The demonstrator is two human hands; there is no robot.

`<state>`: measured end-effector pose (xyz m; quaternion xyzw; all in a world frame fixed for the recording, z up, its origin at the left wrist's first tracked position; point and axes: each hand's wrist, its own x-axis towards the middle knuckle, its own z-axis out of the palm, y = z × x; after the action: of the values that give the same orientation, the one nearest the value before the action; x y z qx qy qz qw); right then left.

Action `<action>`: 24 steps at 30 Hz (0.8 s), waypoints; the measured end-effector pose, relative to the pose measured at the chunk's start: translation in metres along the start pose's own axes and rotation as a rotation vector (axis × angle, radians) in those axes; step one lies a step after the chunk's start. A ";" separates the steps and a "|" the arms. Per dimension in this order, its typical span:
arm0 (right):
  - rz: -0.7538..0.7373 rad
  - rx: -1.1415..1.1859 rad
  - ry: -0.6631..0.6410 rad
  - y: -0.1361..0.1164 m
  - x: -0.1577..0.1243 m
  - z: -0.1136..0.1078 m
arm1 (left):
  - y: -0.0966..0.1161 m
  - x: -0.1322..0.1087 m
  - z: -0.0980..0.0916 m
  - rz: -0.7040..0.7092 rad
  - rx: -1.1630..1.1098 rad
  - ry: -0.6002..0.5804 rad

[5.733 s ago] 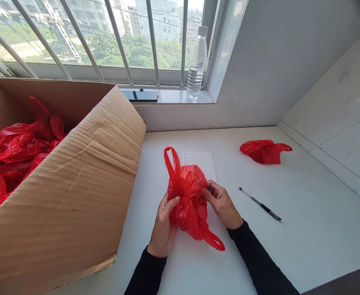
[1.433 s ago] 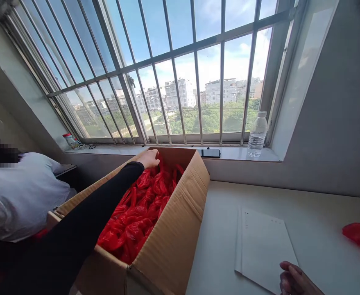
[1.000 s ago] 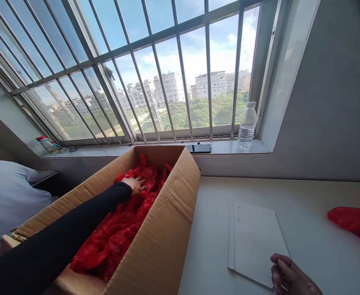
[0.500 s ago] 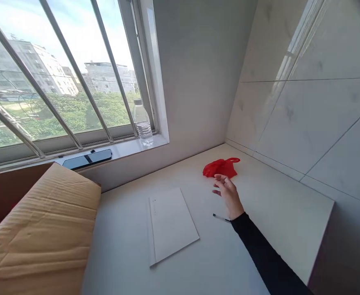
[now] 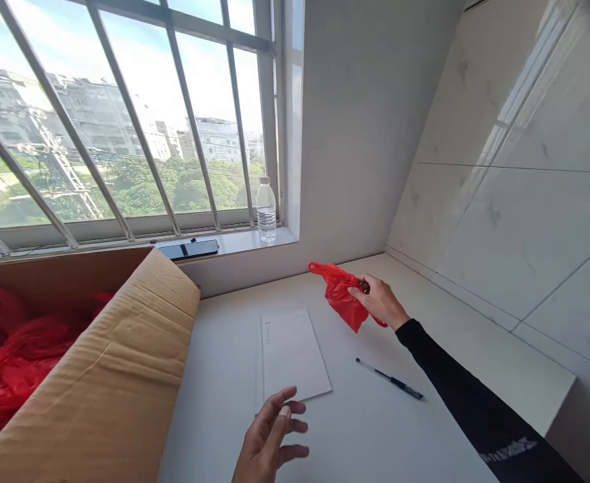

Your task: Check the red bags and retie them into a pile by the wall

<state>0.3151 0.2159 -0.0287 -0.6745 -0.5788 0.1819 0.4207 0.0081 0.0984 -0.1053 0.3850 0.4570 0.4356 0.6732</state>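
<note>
Pinched in my right hand (image 5: 379,299) is a red plastic bag (image 5: 343,298), held up a little over the white table with its handle loop pointing left. My left hand (image 5: 273,436) is in the lower middle, fingers spread and curved, with nothing in it. It hovers by the near edge of a white notebook (image 5: 295,355), whose lower left part it hides. A black-tipped pen (image 5: 390,379) lies on the table below my right wrist.
At left stands an open cardboard box (image 5: 98,362) with red plastic bags (image 5: 17,362) inside. A phone (image 5: 191,249) and a water bottle (image 5: 266,211) rest on the windowsill. Tiled wall (image 5: 526,221) borders the table at right.
My right hand has closed on the red bag and lifted it off the table. My left hand has come into view from below. The view has shifted left, showing more of the box.
</note>
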 end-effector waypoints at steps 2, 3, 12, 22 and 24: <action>-0.066 0.087 -0.136 -0.028 -0.033 0.011 | -0.005 0.013 0.011 -0.050 -0.182 -0.006; -0.099 0.145 -0.240 -0.039 -0.049 0.016 | -0.007 0.018 0.012 -0.046 -0.283 -0.023; 0.078 0.601 -0.582 -0.031 -0.117 0.099 | -0.014 0.015 -0.030 0.128 -0.323 0.000; 0.113 0.927 -0.599 -0.022 -0.152 0.139 | -0.013 0.021 -0.030 0.215 -0.184 0.092; 0.107 0.926 -0.631 -0.022 -0.150 0.136 | -0.012 0.022 -0.029 0.216 -0.179 0.076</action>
<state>0.1625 0.1239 -0.1265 -0.3606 -0.5013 0.6309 0.4697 -0.0120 0.1180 -0.1310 0.3534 0.3976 0.5588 0.6362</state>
